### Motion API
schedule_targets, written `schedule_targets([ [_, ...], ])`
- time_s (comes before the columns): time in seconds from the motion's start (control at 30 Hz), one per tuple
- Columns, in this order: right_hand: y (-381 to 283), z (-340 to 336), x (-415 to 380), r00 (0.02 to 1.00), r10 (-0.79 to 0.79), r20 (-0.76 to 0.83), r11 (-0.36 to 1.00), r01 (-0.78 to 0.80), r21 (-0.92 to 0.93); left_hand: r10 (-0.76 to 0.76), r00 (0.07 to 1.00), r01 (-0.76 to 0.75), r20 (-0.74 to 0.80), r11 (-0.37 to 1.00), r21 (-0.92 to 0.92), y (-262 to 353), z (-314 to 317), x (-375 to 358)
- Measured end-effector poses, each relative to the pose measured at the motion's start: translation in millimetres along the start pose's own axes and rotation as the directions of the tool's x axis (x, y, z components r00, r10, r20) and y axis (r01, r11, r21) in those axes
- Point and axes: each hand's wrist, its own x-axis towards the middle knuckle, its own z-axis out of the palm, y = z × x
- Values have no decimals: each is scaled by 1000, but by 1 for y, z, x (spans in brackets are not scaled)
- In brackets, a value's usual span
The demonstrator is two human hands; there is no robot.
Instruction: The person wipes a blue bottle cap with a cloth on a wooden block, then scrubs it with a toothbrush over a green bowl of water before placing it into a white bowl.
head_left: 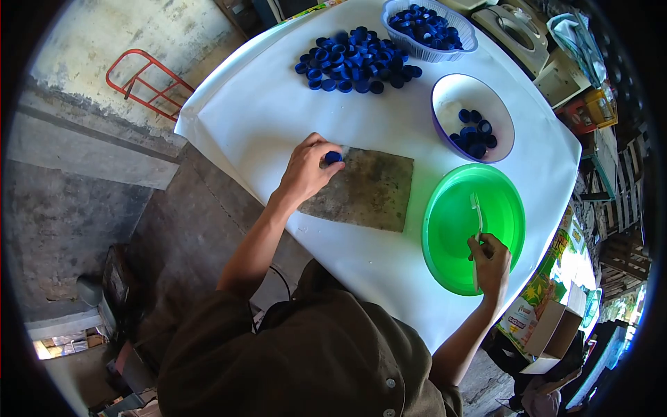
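Note:
Pinched between the fingers of my left hand (310, 167) is a blue bottle cap (333, 158), at the upper left corner of a dark, stained flat board (368, 189). My right hand (490, 260) is closed around the handle of a white toothbrush (478, 212). The brush's bristle end points away from me, over the inside of a green basin (431, 243).
A pile of blue caps (354, 61) lies on the white-covered table (257, 111). A basket (467, 43) at the top holds more caps. Between basket and basin stands a white bowl (497, 104) with several caps. An open cardboard box (552, 330) is at the lower right.

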Motion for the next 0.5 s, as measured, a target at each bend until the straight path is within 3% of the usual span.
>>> schedule_targets([
  [0.13,1,-1,-1,1000,-3,3,1000,3,28,141,990,-141,-14,962,-233,20,10,-3],
  [0.3,0,-2,-2,1000,10,-9,1000,-10,9,131,986,-123,105,989,-84,19,25,-10],
  [0.4,0,-2,-2,1000,17,1,1000,-17,1,276,961,-278,31,959,50,12,30,-16],
  [0.5,0,-2,-3,1000,18,5,1000,-18,7,252,967,-253,27,966,53,12,30,-25],
])
